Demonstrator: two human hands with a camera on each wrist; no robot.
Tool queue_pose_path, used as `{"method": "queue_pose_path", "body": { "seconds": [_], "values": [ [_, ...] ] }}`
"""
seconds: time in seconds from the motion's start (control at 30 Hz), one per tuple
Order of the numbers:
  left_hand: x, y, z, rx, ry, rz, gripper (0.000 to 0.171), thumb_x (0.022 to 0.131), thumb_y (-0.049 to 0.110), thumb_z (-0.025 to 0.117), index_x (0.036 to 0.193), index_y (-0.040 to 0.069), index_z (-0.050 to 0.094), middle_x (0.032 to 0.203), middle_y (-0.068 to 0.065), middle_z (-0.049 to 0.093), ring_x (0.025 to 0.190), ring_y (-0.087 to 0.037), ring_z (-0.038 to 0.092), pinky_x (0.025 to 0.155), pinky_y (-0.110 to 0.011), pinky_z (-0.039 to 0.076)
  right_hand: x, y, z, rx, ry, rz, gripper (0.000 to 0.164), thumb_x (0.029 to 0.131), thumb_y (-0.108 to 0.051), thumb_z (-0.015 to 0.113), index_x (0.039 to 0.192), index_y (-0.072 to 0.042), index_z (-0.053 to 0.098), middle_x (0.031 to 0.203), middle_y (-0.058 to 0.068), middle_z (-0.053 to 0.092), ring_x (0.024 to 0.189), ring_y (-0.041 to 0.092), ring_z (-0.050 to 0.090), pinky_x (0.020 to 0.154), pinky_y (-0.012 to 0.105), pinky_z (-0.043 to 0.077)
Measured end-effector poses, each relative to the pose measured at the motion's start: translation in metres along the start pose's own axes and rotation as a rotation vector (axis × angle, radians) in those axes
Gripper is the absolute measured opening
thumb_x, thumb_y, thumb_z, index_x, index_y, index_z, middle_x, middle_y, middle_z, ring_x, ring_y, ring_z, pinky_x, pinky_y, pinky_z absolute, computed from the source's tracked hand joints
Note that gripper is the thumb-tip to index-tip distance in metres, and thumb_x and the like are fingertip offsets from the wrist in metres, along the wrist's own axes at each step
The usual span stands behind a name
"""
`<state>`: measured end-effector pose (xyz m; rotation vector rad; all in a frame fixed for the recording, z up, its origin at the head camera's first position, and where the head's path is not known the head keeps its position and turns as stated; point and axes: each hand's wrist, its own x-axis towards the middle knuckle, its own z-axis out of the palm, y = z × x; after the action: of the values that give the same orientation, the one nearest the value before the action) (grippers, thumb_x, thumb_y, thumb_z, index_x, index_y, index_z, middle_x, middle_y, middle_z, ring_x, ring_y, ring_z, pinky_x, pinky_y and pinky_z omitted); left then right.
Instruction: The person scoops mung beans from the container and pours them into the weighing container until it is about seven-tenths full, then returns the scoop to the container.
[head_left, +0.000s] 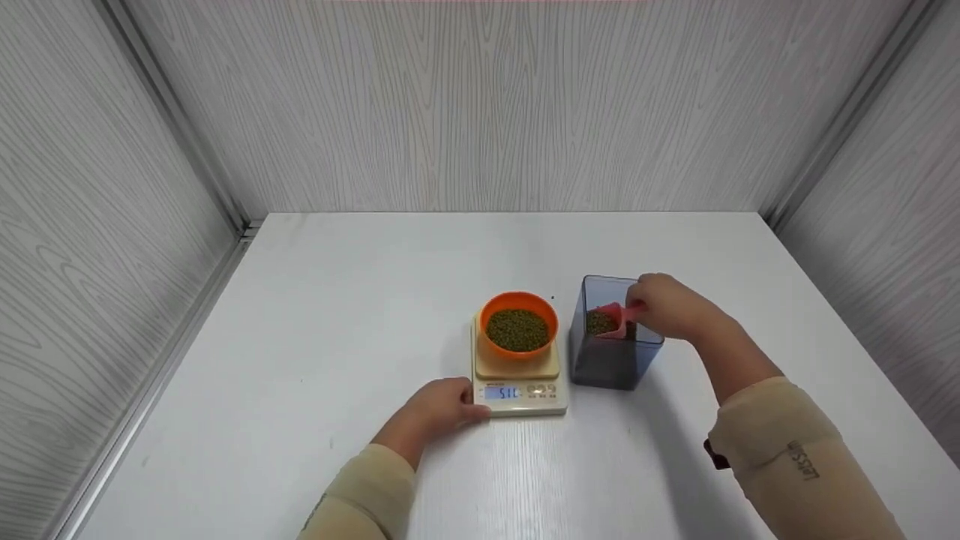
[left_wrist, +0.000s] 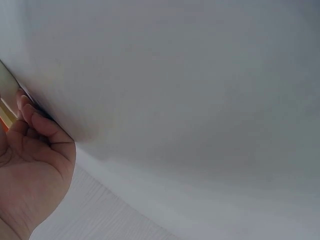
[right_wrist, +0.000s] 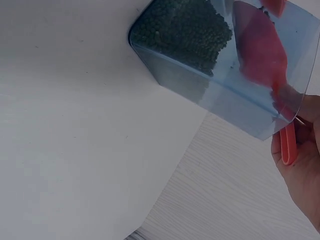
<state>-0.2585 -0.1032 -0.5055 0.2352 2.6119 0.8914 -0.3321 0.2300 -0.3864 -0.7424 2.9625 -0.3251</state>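
My right hand (head_left: pixel 670 307) grips the handle of a red scoop (head_left: pixel 611 321) inside a clear bluish container (head_left: pixel 611 364). Green beans, probably mung beans (right_wrist: pixel 180 35), lie in that container; the right wrist view shows the scoop (right_wrist: pixel 260 47) through its wall. My left hand (head_left: pixel 442 405) holds the front left corner of a cream kitchen scale (head_left: pixel 551 409), with the thumb at its front edge. On the scale's platform stands an orange bowl (head_left: pixel 519 298) with more green beans in it. In the left wrist view the left hand (left_wrist: pixel 37 165) has its fingers bent against the scale's side.
The scale and container stand close together on a white table (head_left: pixel 337 300). Pale wood-grain panels (head_left: pixel 480 105) enclose the table at the back and both sides. A tiny dark speck, perhaps a bean, lies behind the bowl. The scale's display (head_left: pixel 501 393) is lit.
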Motion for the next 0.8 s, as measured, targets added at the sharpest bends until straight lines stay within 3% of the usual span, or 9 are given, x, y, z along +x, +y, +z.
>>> {"method": "queue_pose_path", "body": {
  "seconds": [0.4, 0.8],
  "values": [
    [0.000, 0.000, 0.000, 0.014, 0.011, 0.011, 0.033, 0.078, 0.043, 0.068, 0.075, 0.014, 0.051, 0.068, 0.002, 0.046, 0.070, -0.015, 0.045, 0.065, -0.031, 0.035, -0.021, 0.018, -0.002, 0.168, 0.048, 0.015, 0.011, 0.082, -0.008, 0.066, 0.092, -0.006, 0.065, 0.088, 0.005, 0.053, 0.081, 0.020, 0.048, 0.070, 0.035, 0.043],
    [0.000, 0.000, 0.000, -0.011, 0.008, 0.013, 0.031, 0.079, 0.041, 0.068, 0.078, 0.014, 0.052, 0.070, 0.001, 0.048, 0.072, -0.016, 0.046, 0.067, -0.032, 0.036, -0.031, 0.030, -0.003, 0.253, 0.044, 0.045, 0.009, 0.084, -0.011, 0.064, 0.092, -0.010, 0.065, 0.090, 0.004, 0.052, 0.082, 0.020, 0.047, 0.070, 0.034, 0.042]
  ]
}}
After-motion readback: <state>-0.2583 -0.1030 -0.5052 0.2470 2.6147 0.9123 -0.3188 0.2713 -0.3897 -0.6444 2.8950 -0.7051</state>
